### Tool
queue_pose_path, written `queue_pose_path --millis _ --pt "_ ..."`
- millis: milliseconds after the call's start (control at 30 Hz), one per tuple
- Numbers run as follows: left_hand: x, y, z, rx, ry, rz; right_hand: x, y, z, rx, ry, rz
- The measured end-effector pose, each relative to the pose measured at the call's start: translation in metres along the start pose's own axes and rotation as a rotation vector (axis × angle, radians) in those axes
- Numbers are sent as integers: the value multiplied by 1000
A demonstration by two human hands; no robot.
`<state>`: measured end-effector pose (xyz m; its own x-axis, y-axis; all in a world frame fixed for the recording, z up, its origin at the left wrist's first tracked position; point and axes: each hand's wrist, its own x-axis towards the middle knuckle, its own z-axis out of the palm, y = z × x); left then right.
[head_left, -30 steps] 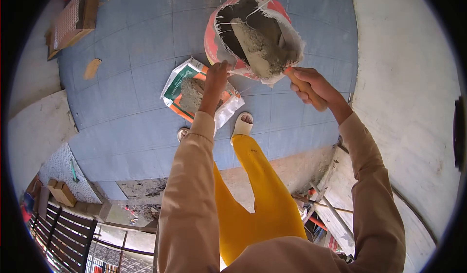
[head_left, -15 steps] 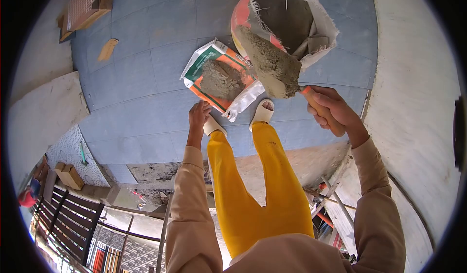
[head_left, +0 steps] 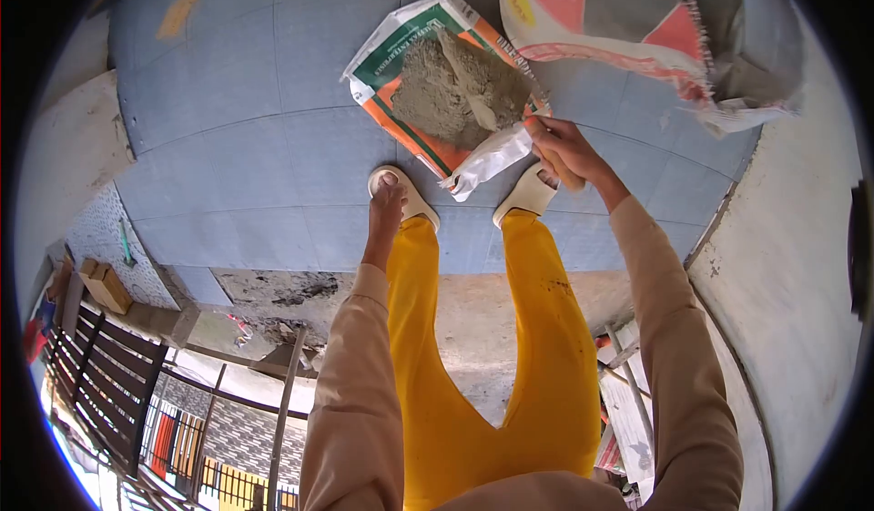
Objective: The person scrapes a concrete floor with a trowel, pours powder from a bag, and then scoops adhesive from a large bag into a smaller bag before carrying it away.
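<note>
My right hand (head_left: 566, 149) is closed around the wooden handle of a trowel (head_left: 574, 181). Its blade end points left into a pile of grey powdery mix (head_left: 437, 92), and the blade is hard to tell apart from the mix. Under the pile lies a flattened bag (head_left: 375, 60), printed green, white and orange, with a crumpled white edge (head_left: 492, 160) below my right hand. Loosely bent, my left hand (head_left: 386, 206) hangs above my left sandal (head_left: 421, 199), and I see nothing in it.
A large red and white sack (head_left: 605, 46) stands at the upper right, its frayed mouth toward the right. A pale scrap (head_left: 179, 12) lies on the blue-grey tiles. Walls border both sides; behind my feet are a rough concrete strip (head_left: 464, 329) and a dark slatted railing (head_left: 109, 383).
My right hand has brought the loaded trowel from beside the sack's mouth left and down to the pile on the bag. The view has shifted, putting the sack farther right.
</note>
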<state>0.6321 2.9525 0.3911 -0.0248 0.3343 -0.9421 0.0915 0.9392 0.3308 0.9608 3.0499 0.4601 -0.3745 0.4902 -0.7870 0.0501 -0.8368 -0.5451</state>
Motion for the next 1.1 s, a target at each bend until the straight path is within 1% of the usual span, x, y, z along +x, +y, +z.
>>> queue_pose_path --millis 33,67,100,167,200,267,300,367,400,433,467,500,533,567,600,633,667,733,800,867,900,933,967,1000,1033,1100 --pt "14 -5 1 3 0 -20 18 12 -7 -73 53 -23" --pt "27 -11 3 25 7 13 30 26 -13 -146 108 -43" --pt "37 -19 6 46 12 45 39 35 -13 -137 109 -21" --pt "53 -30 14 57 2 26 57 49 -16 -343 278 -2" --pt "58 -33 17 62 -2 33 67 61 -19 -344 278 10" --pt "65 -38 28 -6 20 16 81 78 -19 -929 532 -258" --pt "67 -38 32 -53 38 15 83 82 -19 -937 527 -250" --pt "79 -43 37 -107 54 13 86 85 -17 -1113 702 -262" --pt "91 -51 36 -34 96 109 86 82 -19 -1120 701 -260" --pt "104 -57 34 39 138 207 86 80 -20 -1238 754 -259" --pt "109 -51 32 245 317 383 87 79 -21 -1356 806 -256" --pt "112 -37 29 452 496 557 88 80 -24 -1360 806 -256" --pt "109 -13 21 298 468 486 88 83 -29 -1251 800 -192" --pt "122 -2 7 375 527 631 88 86 -33 -1140 795 -128" --pt "132 17 -6 420 596 668 91 93 -43 -1139 799 -124" --pt "140 37 -19 495 630 736 97 103 -57 -1012 724 -200" --pt "143 62 -32 588 609 807 101 109 -65 -882 649 -274" --pt "167 93 -53 652 599 915 101 108 -70 -928 682 -239" --pt "180 122 -66 775 529 852 103 107 -77 -975 717 -204" --pt "197 139 -74 853 473 844 109 104 -85 -609 617 42" --pt "206 144 -78 855 469 849 107 93 -86 -632 506 173" --pt "214 149 -81 827 345 759 106 89 -84 -631 512 172" --pt "217 154 -79 795 222 669 106 92 -90 -561 517 226" --pt "217 156 -77 794 218 672 105 97 -95 -491 519 280" --pt "217 156 -74 847 236 699 103 104 -95 -489 523 283" --pt "209 165 -69 904 254 725 104 121 -95 -322 829 119"
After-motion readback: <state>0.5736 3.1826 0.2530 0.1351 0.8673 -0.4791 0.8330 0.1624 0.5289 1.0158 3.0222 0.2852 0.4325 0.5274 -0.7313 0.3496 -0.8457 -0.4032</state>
